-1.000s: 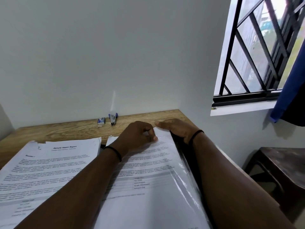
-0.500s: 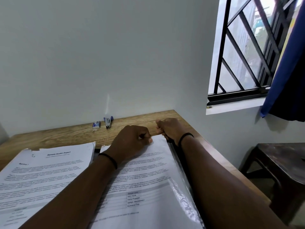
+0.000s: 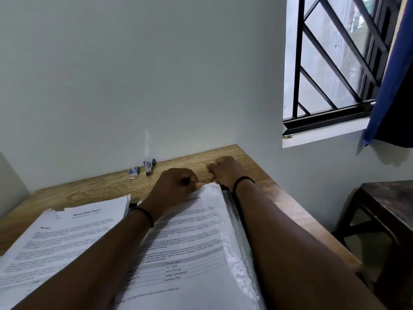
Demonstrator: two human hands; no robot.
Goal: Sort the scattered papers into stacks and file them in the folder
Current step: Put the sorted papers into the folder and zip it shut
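Observation:
A printed sheet lies inside a clear plastic sleeve of the folder [image 3: 232, 260], which sits on the wooden desk [image 3: 93, 189] in front of me. My left hand [image 3: 176, 186] pinches the top edge of that sleeved sheet [image 3: 196, 231] between thumb and curled fingers. My right hand [image 3: 225, 171] is curled at the sleeve's top right corner, next to the folder's dark spine; what it grips is hidden. A second stack of printed papers [image 3: 67, 233] lies to the left, its top page headed as a report.
A small stapler [image 3: 149, 166] and a box of staples [image 3: 134, 171] sit at the desk's far edge by the wall. A barred window [image 3: 330, 70] with a blue curtain [image 3: 393, 86] is on the right. A dark wooden stool [image 3: 388, 204] stands beside the desk.
Both hands have slid toward the far top edge of the sleeve and curled tighter. My view has tilted slightly, shifting the desk down and left.

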